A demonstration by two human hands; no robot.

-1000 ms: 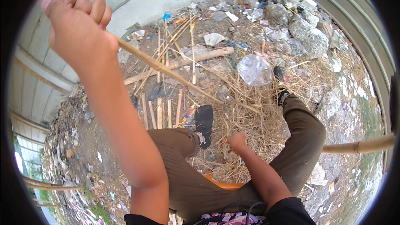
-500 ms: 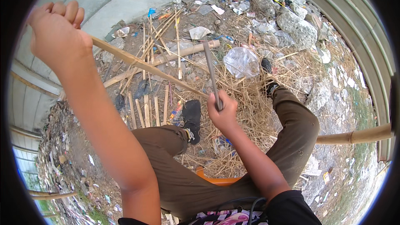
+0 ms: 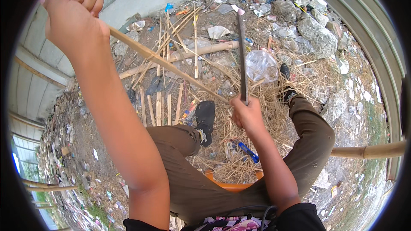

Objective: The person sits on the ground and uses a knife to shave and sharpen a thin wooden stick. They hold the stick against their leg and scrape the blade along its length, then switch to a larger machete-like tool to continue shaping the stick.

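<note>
My left hand is raised at the upper left, its fingers closed around one end of a long split bamboo strip. The strip slopes down across the middle to my right hand. There, closed fingers grip the lower end of a long, narrow dark blade that points away from me; its handle is hidden in the fist. Strip and blade come together at the right hand, whose fingers hide whether they touch.
Thin bamboo strips and a thick bamboo pole lie ahead. Short cut slats rest by my left shoe. Shavings cover the ground between my legs, with a blue cutter-shaped object. Rocks sit at the far right.
The blade has tilted up and now shows its broad side, its tip farther away. My right wrist has turned. The blue object beneath is now in plain sight. The whole view has shifted slightly.
</note>
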